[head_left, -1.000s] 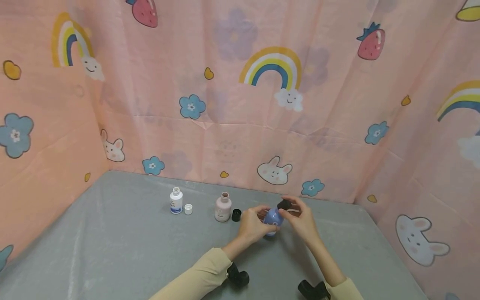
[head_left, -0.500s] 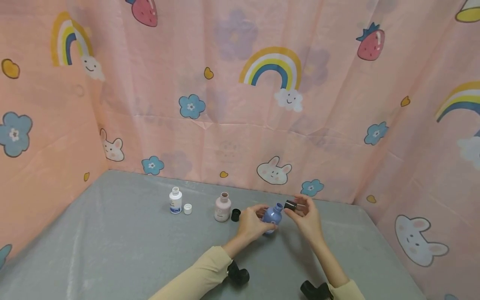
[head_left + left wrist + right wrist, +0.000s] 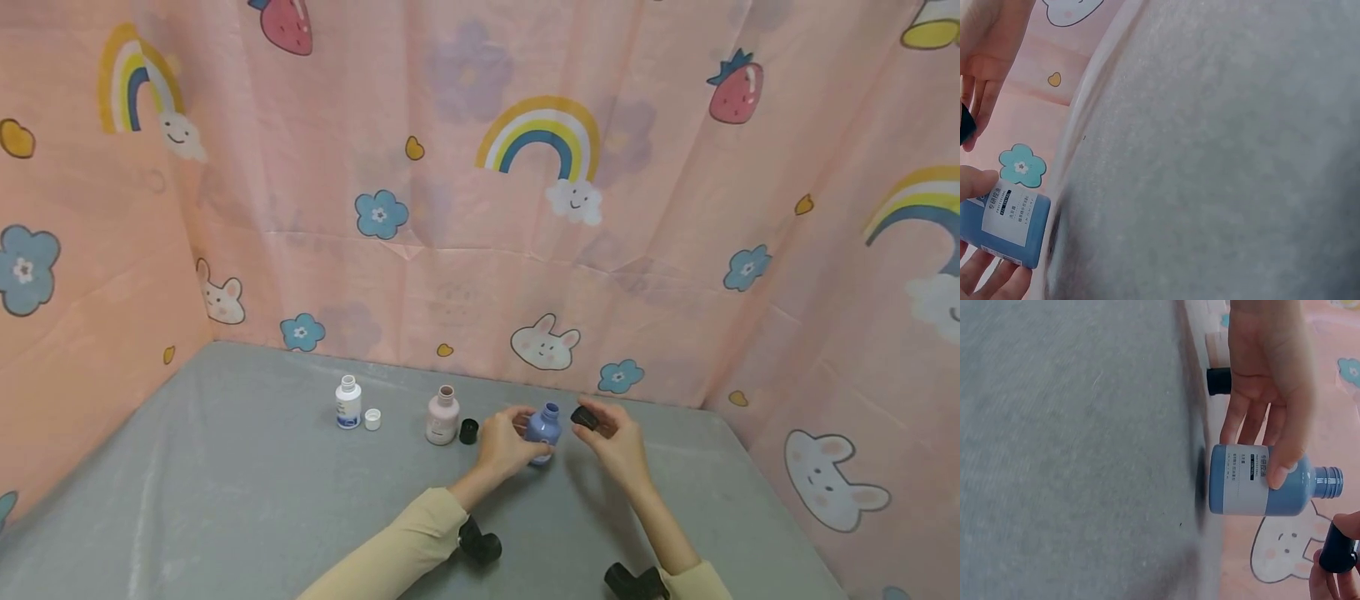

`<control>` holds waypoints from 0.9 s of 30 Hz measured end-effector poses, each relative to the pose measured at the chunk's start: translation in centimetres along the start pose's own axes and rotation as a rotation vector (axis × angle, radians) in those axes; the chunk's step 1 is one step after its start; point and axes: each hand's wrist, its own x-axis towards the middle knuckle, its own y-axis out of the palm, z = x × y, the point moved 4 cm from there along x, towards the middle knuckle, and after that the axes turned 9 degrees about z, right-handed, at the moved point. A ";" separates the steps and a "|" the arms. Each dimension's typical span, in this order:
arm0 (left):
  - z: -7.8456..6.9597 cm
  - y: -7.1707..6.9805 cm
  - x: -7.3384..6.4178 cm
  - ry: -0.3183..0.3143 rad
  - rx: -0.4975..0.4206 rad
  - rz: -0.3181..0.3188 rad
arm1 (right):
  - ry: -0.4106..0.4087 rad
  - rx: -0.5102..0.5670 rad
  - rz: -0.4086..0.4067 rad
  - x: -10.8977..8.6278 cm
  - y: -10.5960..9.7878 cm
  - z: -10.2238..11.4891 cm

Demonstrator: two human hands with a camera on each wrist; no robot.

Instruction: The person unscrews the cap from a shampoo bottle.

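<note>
My left hand (image 3: pixel 507 443) grips a blue bottle (image 3: pixel 1254 481) with a white label round its body. Its threaded neck is uncapped and points up, leaning slightly in the head view. To the right of that neck, my right hand (image 3: pixel 617 440) pinches a black cap (image 3: pixel 1338 549) between thumb and fingers, apart from the bottle. Just left of my left hand a second black cap (image 3: pixel 468 431) stands on the table, beside an uncapped pale pink bottle (image 3: pixel 442 418). In the left wrist view the blue bottle's base end (image 3: pixel 1019 219) shows, its neck out of frame.
Farther left on the grey table (image 3: pixel 262 500) stand an uncapped white bottle (image 3: pixel 348 404) and a white cap (image 3: pixel 372 419). A pink printed curtain (image 3: pixel 450 292) closes off the back and sides. Black wrist devices (image 3: pixel 480 542) sit at both cuffs.
The black cap has come off the blue bottle's neck and moved right in my right hand. The blue bottle stays in my left hand and has turned more upright.
</note>
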 end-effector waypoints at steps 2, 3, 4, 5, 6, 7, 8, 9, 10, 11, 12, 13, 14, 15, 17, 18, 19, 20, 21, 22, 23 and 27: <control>0.1 0.1 0.0 -0.002 -0.001 0.000 | -0.004 0.010 0.011 0.0 0.0 -0.1; 0.1 0.1 0.0 -0.002 -0.001 0.001 | -0.006 0.009 0.012 0.1 0.1 -0.1; 0.2 0.1 0.0 0.001 0.000 0.000 | -0.001 0.005 0.014 0.1 0.1 -0.2; 0.2 0.1 0.0 0.003 -0.001 -0.002 | 0.007 -0.006 0.017 0.1 0.1 -0.2; 0.2 0.2 -0.1 0.006 -0.003 -0.002 | 0.016 -0.022 0.016 0.1 0.1 -0.3; 0.2 0.2 -0.2 0.009 -0.005 -0.003 | 0.025 -0.038 0.015 0.1 0.1 -0.4; 0.2 0.2 -0.3 0.012 -0.006 -0.005 | 0.031 -0.059 0.013 0.1 0.1 -0.4; 0.2 0.2 -0.4 0.012 -0.008 -0.005 | 0.037 -0.079 0.011 0.1 0.1 -0.5; 0.2 0.3 -0.4 0.015 -0.010 -0.006 | 0.046 -0.095 0.012 0.1 0.1 -0.6; 0.1 0.3 -0.5 0.017 -0.012 -0.006 | 0.049 -0.107 0.014 0.1 0.1 -0.6; 0.1 0.3 -0.5 0.018 -0.012 -0.006 | 0.049 -0.112 0.017 0.1 0.1 -0.7; 0.1 0.4 -0.6 0.018 -0.010 -0.009 | 0.047 -0.114 0.021 0.1 0.2 -0.7; 0.1 0.4 -0.6 0.018 -0.007 -0.013 | 0.047 -0.119 0.025 0.1 0.2 -0.8; 0.1 0.4 -0.6 0.022 -0.006 -0.017 | 0.049 -0.119 0.031 0.1 0.3 -0.9; 0.1 0.6 -0.7 0.023 0.000 -0.023 | 0.053 -0.112 0.042 0.1 0.4 -1.0; 0.1 0.7 -0.7 0.021 0.002 -0.023 | 0.059 -0.109 0.043 0.1 0.4 -1.1; 0.1 0.8 -0.7 0.019 0.004 -0.024 | 0.066 -0.107 0.043 0.2 0.4 -1.1; 0.1 0.9 -0.7 0.017 0.002 -0.024 | 0.071 -0.106 0.044 0.2 0.3 -1.2; 0.1 0.9 -0.8 0.015 -0.002 -0.025 | 0.076 -0.107 0.044 0.2 0.3 -1.2; 0.1 1.0 -0.8 0.009 -0.006 -0.026 | 0.079 -0.113 0.045 0.2 0.3 -1.3; 0.1 1.0 -0.8 0.006 -0.012 -0.029 | 0.081 -0.116 0.047 0.2 0.3 -1.3; 0.2 1.0 -0.7 -0.007 -0.026 -0.056 | 0.077 -0.136 0.072 0.2 0.5 -1.6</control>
